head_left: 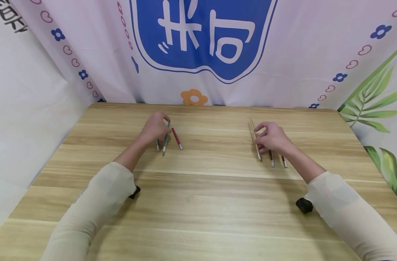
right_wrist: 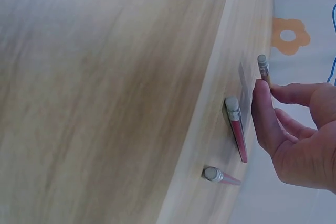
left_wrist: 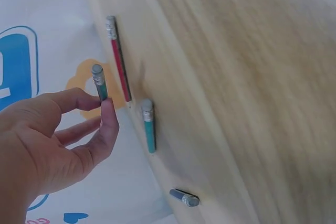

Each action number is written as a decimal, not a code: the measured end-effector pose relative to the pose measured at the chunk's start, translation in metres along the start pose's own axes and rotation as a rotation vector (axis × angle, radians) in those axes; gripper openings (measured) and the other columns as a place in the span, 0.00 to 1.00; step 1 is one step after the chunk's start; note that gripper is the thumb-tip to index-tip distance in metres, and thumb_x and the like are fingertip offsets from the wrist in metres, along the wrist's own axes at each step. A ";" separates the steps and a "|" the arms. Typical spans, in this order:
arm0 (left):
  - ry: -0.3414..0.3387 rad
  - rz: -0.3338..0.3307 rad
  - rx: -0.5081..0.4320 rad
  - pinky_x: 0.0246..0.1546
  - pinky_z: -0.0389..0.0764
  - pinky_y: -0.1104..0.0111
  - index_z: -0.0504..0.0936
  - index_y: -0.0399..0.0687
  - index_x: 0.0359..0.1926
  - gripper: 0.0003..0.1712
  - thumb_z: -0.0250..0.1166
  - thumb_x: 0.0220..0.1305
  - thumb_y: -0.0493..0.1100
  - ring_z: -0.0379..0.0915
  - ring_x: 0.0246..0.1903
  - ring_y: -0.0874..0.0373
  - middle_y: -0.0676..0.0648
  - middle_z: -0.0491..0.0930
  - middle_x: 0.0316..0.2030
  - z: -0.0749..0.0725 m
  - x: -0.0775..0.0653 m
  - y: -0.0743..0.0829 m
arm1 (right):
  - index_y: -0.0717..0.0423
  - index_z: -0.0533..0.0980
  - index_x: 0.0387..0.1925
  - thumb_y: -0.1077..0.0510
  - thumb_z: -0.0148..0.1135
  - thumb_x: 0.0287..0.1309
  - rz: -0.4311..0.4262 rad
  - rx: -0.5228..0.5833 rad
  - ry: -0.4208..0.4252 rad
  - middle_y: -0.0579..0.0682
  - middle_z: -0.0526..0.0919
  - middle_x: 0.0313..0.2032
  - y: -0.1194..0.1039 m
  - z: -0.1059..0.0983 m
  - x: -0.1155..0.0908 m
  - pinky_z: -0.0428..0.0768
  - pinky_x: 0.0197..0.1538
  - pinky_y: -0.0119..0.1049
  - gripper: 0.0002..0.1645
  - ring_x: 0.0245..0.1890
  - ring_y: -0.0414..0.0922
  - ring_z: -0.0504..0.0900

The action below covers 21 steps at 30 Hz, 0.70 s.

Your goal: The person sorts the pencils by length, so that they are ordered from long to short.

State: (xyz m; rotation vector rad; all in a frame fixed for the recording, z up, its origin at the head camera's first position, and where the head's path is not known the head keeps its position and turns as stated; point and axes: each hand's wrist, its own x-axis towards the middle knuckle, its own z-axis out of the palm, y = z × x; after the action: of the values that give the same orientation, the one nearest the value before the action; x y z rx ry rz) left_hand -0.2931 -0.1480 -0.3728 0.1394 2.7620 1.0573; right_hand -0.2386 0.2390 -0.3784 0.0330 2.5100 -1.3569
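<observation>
Pinching a green pencil (left_wrist: 100, 86) between thumb and finger, the left hand (head_left: 155, 126) works at the far left of the table (head_left: 192, 203). The right hand (head_left: 271, 137) likewise pinches a tan pencil (head_left: 256, 145), over the far right part. Both held pencils look raised at the eraser end; whether their far ends touch wood, I cannot tell.

Either pencil could slip or swivel, I judge, since only fingertips hold it, well away from the eraser. A lowered hand could also knock the neighbours and set them rolling.

Each held pencil's long axis runs mainly near to far, eraser toward the person; the green one's far end leans right, the tan one's leans left, its thin tip pointing far.

Near the left hand lie a red pencil (head_left: 176, 137) on the right, a dark pencil (left_wrist: 184, 196) on the left and a second green pencil (left_wrist: 149, 135) between. Beneath the right hand lie two reddish pencils (right_wrist: 239, 136). Beyond the table's far edge hangs a printed cloth (head_left: 303, 65).
</observation>
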 end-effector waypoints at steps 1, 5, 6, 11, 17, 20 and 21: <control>0.006 0.005 -0.009 0.24 0.89 0.68 0.75 0.25 0.62 0.27 0.64 0.61 0.28 0.79 0.19 0.59 0.31 0.84 0.38 0.000 0.000 0.001 | 0.73 0.66 0.63 0.73 0.61 0.65 0.003 0.005 -0.002 0.67 0.82 0.44 0.000 0.000 0.000 0.91 0.35 0.35 0.27 0.29 0.44 0.84; 0.019 0.022 -0.049 0.25 0.89 0.68 0.79 0.28 0.61 0.26 0.65 0.59 0.29 0.80 0.20 0.58 0.36 0.85 0.34 -0.001 -0.002 0.004 | 0.73 0.66 0.63 0.72 0.62 0.65 0.013 0.015 -0.008 0.66 0.81 0.43 0.002 -0.001 0.000 0.91 0.35 0.35 0.27 0.29 0.44 0.83; 0.015 0.024 -0.062 0.25 0.89 0.67 0.79 0.29 0.60 0.26 0.65 0.59 0.29 0.80 0.21 0.58 0.37 0.85 0.34 -0.001 -0.003 0.006 | 0.73 0.66 0.63 0.72 0.62 0.65 0.014 0.017 -0.008 0.66 0.81 0.43 0.002 -0.001 0.000 0.91 0.35 0.35 0.27 0.29 0.43 0.83; -0.027 0.006 -0.157 0.32 0.92 0.63 0.80 0.30 0.60 0.25 0.63 0.60 0.28 0.81 0.23 0.58 0.34 0.85 0.38 0.002 -0.003 0.013 | 0.73 0.66 0.62 0.72 0.62 0.65 0.019 0.016 -0.008 0.65 0.82 0.43 0.003 -0.003 -0.001 0.91 0.35 0.35 0.26 0.30 0.44 0.83; -0.087 -0.035 -0.321 0.37 0.92 0.63 0.77 0.29 0.63 0.26 0.63 0.63 0.26 0.81 0.24 0.58 0.33 0.82 0.40 0.004 -0.003 0.016 | 0.73 0.67 0.60 0.72 0.63 0.65 0.011 -0.045 -0.010 0.61 0.81 0.38 0.003 -0.003 -0.001 0.91 0.33 0.34 0.24 0.27 0.42 0.83; -0.119 -0.055 -0.383 0.39 0.92 0.63 0.75 0.29 0.64 0.26 0.63 0.65 0.25 0.80 0.25 0.57 0.33 0.81 0.42 0.005 -0.003 0.018 | 0.74 0.67 0.59 0.72 0.64 0.64 0.006 -0.059 -0.008 0.60 0.81 0.35 0.002 -0.004 -0.001 0.91 0.31 0.34 0.25 0.25 0.42 0.83; -0.127 -0.060 -0.395 0.39 0.92 0.64 0.75 0.29 0.65 0.26 0.63 0.66 0.26 0.80 0.25 0.57 0.33 0.80 0.43 0.005 -0.003 0.019 | 0.74 0.67 0.59 0.73 0.64 0.64 0.006 -0.062 -0.008 0.60 0.81 0.35 0.002 -0.003 0.000 0.90 0.30 0.34 0.25 0.25 0.42 0.83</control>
State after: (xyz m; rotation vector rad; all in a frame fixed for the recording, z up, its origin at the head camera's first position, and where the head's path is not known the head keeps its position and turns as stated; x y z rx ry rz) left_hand -0.2885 -0.1311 -0.3635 0.0656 2.3755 1.4931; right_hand -0.2387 0.2431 -0.3783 0.0223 2.5416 -1.2735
